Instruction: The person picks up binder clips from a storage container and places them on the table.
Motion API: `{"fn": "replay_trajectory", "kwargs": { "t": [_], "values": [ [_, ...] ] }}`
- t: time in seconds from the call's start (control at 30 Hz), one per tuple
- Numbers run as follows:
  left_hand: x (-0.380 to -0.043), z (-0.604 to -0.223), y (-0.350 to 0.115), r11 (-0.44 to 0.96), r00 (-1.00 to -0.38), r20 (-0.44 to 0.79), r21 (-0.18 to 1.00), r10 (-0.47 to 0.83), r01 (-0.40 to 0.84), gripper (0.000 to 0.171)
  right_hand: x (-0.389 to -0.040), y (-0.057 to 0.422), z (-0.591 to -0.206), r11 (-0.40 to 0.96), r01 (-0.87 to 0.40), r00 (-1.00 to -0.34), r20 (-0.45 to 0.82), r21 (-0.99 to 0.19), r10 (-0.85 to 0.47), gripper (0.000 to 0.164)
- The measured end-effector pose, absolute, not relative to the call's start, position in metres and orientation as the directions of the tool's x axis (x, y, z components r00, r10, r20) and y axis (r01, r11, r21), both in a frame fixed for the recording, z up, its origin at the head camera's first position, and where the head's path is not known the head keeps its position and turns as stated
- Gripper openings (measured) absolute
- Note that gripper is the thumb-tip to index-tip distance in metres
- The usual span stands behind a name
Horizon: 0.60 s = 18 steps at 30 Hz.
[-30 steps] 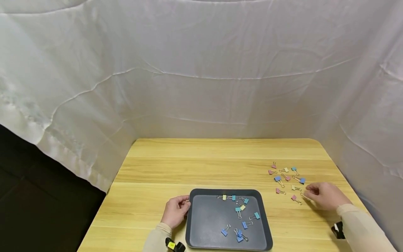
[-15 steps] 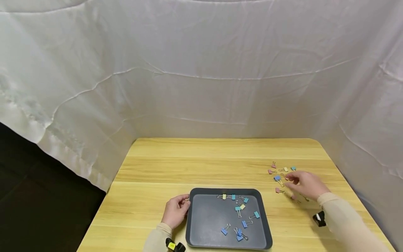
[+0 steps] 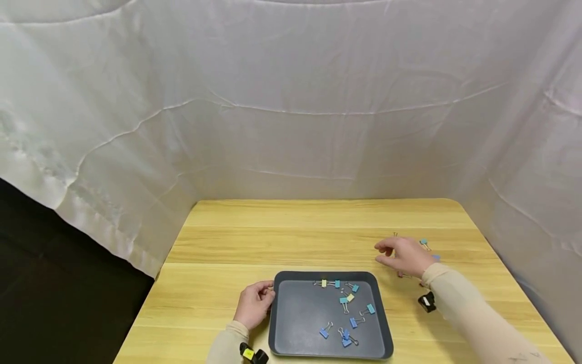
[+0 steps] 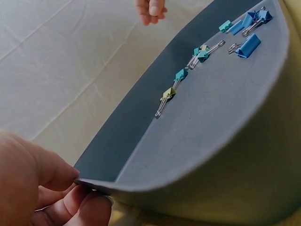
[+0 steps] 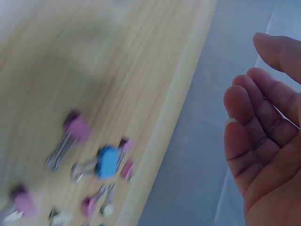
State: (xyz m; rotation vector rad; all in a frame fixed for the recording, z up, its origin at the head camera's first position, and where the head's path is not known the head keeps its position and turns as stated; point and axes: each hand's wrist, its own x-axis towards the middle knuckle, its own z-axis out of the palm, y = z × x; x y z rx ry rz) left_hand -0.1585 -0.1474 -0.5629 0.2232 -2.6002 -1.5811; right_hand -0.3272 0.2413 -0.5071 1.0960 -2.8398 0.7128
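Note:
My left hand [image 3: 253, 305] pinches the left rim of a dark grey tray [image 3: 291, 318]; in the left wrist view the thumb lies above the rim and fingers below. Teal, blue and pale yellow binder clips lie in the tray, such as a yellow one [image 4: 168, 94] and a blue one [image 4: 248, 45]. Up and to the right of the tray, my right hand [image 3: 404, 254] hovers above the table with nothing between its loosely bent fingers [image 5: 237, 143]. Under and around it lie loose binder clips, among them a blue one [image 5: 108, 161] and a pink one [image 5: 77, 128]; the hand hides several in the head view.
The wooden table [image 3: 254, 237] carries the tray and loose clips. A teal clip [image 3: 425, 243] lies beyond the right hand. Pale cloth [image 3: 291, 126] hangs around the back and sides of the table. Each wrist wears a black camera.
From the right side of the loose clips, my right hand has swept left across them to their left edge. My left hand and the tray have stayed in place.

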Motion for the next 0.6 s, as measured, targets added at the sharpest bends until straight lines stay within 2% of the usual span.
{"fn": "replay_trajectory", "kwargs": {
  "t": [0.17, 0.37, 0.6],
  "values": [
    [-0.158, -0.564, -0.148, 0.457, -0.986, 0.002, 0.886, -0.166, -0.075, 0.024, -0.323, 0.215, -0.505, 0.608, -0.677, -0.716, 0.179, -0.414, -0.675, 0.026],
    [-0.158, -0.563, -0.149, 0.463, -0.986, -0.005, 0.882, -0.169, -0.084, 0.024, -0.31, 0.185, -0.508, 0.521, -0.761, -0.624, 0.217, -0.386, -0.751, 0.024],
    [-0.158, -0.563, -0.15, 0.48, -0.985, -0.006, 0.873, -0.172, -0.089, 0.024, -0.297, 0.152, -0.513, 0.432, -0.819, -0.529, 0.207, -0.377, -0.823, 0.023]
  ]
}}
